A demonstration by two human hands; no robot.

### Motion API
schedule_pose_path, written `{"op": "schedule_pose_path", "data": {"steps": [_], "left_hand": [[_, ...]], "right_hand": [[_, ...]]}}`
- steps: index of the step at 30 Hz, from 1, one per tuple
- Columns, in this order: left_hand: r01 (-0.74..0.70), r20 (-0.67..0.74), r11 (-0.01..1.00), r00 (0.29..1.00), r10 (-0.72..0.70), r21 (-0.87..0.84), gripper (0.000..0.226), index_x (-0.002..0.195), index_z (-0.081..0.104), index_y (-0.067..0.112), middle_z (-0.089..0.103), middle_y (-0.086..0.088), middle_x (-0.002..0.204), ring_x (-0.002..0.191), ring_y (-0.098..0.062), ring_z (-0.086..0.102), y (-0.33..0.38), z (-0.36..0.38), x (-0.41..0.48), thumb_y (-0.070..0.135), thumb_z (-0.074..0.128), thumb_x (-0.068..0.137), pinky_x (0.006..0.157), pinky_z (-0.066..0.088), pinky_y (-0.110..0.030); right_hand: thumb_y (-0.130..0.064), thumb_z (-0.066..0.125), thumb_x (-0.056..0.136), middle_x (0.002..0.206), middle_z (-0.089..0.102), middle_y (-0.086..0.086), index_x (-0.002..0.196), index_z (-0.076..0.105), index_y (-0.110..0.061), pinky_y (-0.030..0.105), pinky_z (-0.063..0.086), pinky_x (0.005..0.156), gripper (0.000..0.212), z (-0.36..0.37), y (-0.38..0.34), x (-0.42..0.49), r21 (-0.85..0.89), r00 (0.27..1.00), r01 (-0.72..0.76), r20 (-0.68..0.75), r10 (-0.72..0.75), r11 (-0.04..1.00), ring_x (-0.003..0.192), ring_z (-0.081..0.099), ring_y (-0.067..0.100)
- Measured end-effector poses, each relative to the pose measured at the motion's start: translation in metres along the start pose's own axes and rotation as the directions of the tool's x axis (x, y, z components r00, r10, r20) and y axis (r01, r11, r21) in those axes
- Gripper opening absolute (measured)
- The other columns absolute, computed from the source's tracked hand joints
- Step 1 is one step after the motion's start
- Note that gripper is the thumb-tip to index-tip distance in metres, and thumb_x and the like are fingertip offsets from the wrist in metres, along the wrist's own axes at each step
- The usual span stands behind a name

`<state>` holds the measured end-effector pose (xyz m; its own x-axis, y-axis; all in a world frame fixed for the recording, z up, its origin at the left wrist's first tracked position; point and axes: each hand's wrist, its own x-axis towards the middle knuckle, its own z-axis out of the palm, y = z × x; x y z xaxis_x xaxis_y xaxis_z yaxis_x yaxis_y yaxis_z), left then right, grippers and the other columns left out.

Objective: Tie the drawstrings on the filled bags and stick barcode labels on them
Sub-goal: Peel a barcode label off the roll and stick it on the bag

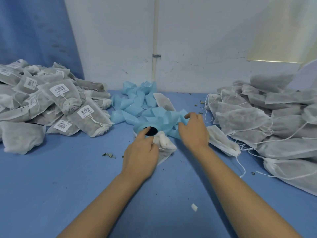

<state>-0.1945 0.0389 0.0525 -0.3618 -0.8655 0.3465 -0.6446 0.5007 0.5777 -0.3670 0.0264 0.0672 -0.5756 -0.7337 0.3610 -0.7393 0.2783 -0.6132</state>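
Observation:
A white mesh drawstring bag (165, 148) lies in the middle of the blue table, its gathered neck under my left hand (141, 152), which presses on it with a finger on the roll. Right behind it sits the label roll (145, 128), pale blue with a dark core hole. My right hand (193, 129) rests on the loose blue backing strip (163, 115) trailing off the roll, fingers curled on it. Left of me is a heap of tied bags with barcode labels (51, 107). On the right, a heap of filled bags without labels (267, 124), strings loose.
Crumpled blue backing paper (135, 98) piles up at the back centre against the white wall. One filled bag (223, 140) lies just right of my right hand. Dry leaf crumbs (108, 155) and a small white scrap (194, 207) dot the blue table top.

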Motion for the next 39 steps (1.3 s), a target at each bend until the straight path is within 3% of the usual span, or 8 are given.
{"op": "schedule_pose_path", "data": {"steps": [5,14,17,19,21,24,31,39], "left_hand": [[-0.022,0.108,0.993,0.994,0.009,0.118,0.022,0.083,0.055,0.01,0.046,0.003,0.123,0.089,-0.026,0.054,0.0,-0.004,0.009,0.016,0.037,0.093,0.072,0.04,-0.035],[-0.121,-0.094,0.991,0.989,0.116,-0.055,0.027,0.065,0.051,0.009,0.051,0.005,0.119,0.081,-0.021,0.05,-0.017,-0.02,0.018,0.022,0.038,0.084,0.064,0.026,-0.03],[-0.105,-0.187,0.977,0.98,0.069,-0.188,0.034,0.064,0.056,-0.002,0.055,0.004,0.108,0.082,-0.021,0.051,-0.018,-0.024,0.021,0.023,0.035,0.074,0.068,0.034,-0.033],[-0.109,-0.172,0.974,0.982,0.074,-0.199,0.031,0.063,0.055,0.0,0.056,0.005,0.104,0.08,-0.021,0.051,-0.02,-0.023,0.018,0.023,0.036,0.074,0.067,0.033,-0.032],[-0.099,-0.138,0.981,0.988,0.077,-0.165,0.029,0.063,0.054,0.005,0.057,0.006,0.106,0.078,-0.02,0.051,-0.022,-0.02,0.016,0.023,0.035,0.075,0.065,0.03,-0.03],[-0.11,-0.104,0.991,0.989,0.102,-0.074,0.026,0.061,0.046,0.014,0.056,0.007,0.114,0.076,-0.018,0.05,-0.026,-0.012,0.016,0.021,0.038,0.084,0.062,0.025,-0.028],[-0.144,-0.116,0.988,0.984,0.137,-0.051,0.042,0.054,0.032,0.027,0.056,0.002,0.115,0.071,-0.018,0.045,-0.022,-0.008,0.015,0.008,0.046,0.089,0.059,0.019,-0.028],[-0.12,-0.009,0.991,0.993,0.121,0.054,0.022,0.078,0.061,0.009,0.051,0.008,0.126,0.08,-0.019,0.05,-0.022,-0.007,0.013,0.011,0.044,0.092,0.061,0.02,-0.027]], "right_hand": [[-0.03,0.036,0.094,0.088,0.061,0.011,0.071,0.052,-0.011,0.035,0.041,0.073,0.034,0.005,-0.009,0.003,-0.058,0.944,-0.059,0.323,0.075,0.997,0.083,0.053,0.031],[0.0,0.044,0.086,0.109,0.066,0.006,0.106,0.068,-0.01,0.027,0.048,0.077,0.033,0.018,-0.021,0.027,0.243,0.924,-0.099,0.382,-0.001,0.965,0.1,0.058,0.026],[0.003,0.043,0.089,0.149,0.036,-0.001,0.152,0.017,-0.023,0.023,0.04,0.1,0.074,0.022,-0.024,0.029,0.597,0.936,-0.107,0.331,-0.122,0.795,0.129,0.042,0.018],[0.001,0.04,0.094,0.147,0.027,-0.007,0.153,-0.001,-0.022,0.006,0.039,0.087,0.076,0.025,-0.025,0.033,0.551,0.89,-0.072,0.412,-0.196,0.831,0.121,0.042,0.011],[0.003,0.034,0.095,0.145,0.037,0.0,0.153,0.015,-0.015,0.01,0.037,0.092,0.063,0.026,-0.025,0.034,0.365,0.834,-0.003,0.515,-0.2,0.931,0.121,0.045,0.012],[0.015,0.034,0.086,0.144,0.045,0.011,0.142,0.041,-0.006,0.029,0.031,0.109,0.06,0.028,-0.024,0.031,0.378,0.928,-0.017,0.35,-0.126,0.926,0.133,0.042,0.024],[-0.008,0.043,0.085,0.073,0.06,-0.004,0.088,0.066,-0.021,0.033,0.049,0.074,0.027,0.011,-0.02,0.024,0.608,0.992,-0.128,0.073,0.105,0.784,0.071,0.054,0.015],[-0.014,0.048,0.09,0.107,0.063,-0.003,0.098,0.073,-0.021,0.031,0.043,0.087,0.027,0.02,-0.013,0.02,0.232,0.924,0.261,0.221,-0.312,0.937,0.102,0.055,0.015]]}}
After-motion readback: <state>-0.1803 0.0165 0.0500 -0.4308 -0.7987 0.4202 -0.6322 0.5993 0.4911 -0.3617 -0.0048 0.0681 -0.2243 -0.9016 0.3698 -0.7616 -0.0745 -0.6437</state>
